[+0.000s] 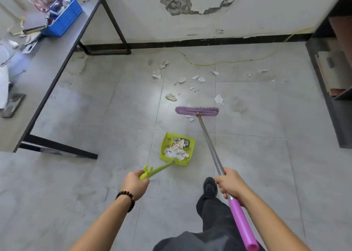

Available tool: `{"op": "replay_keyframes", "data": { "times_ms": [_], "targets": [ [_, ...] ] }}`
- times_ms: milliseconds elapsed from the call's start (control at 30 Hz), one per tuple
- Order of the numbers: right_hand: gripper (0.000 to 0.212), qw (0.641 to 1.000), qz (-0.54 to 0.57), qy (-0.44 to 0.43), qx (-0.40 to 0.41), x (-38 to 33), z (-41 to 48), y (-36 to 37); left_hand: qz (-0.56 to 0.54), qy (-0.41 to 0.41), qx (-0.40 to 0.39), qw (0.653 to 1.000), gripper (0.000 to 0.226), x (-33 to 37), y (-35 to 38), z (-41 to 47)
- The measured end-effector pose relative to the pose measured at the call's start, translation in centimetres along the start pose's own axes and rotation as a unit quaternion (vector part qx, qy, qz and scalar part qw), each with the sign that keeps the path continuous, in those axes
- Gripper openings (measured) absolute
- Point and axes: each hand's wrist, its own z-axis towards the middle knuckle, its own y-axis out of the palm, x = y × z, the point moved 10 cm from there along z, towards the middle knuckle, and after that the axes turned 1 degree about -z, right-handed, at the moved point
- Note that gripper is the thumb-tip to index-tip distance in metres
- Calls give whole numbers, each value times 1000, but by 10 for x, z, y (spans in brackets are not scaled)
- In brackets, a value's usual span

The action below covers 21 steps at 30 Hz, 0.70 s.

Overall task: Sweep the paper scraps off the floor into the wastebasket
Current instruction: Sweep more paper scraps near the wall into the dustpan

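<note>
Gripping the handle of the green dustpan (165,142), the left hand (134,186) curls round it; the right hand (231,184) wraps the shaft of the broom (209,142). The purple broom head (197,111) rests just beyond the dustpan, which holds scraps. Loose paper scraps (201,79) lie farther beyond it, near a yellow cable (228,62). A table (47,79) stands left of the dustpan, bearing a blue bin (64,21).

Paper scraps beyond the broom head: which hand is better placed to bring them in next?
Right, probably. The right hand grips the broom, whose purple head sits just short of the loose paper scraps. The left hand only holds the green dustpan, set nearer the person.
</note>
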Motion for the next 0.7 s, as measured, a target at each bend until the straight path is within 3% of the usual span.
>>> {"op": "replay_keyframes", "data": {
  "times_ms": [233, 433, 700],
  "targets": [
    [10, 996, -87, 23, -17, -94, 69, -48, -17, -45, 48, 998, 19, 64, -43, 80],
    [9, 991, -130, 6, -33, -190, 139, -30, -39, -52, 71, 995, 16, 99, -82, 160],
    [12, 984, -172, -40, -28, -400, 285, 21, -76, -62, 68, 993, 16, 161, -164, 356]
  ]
}}
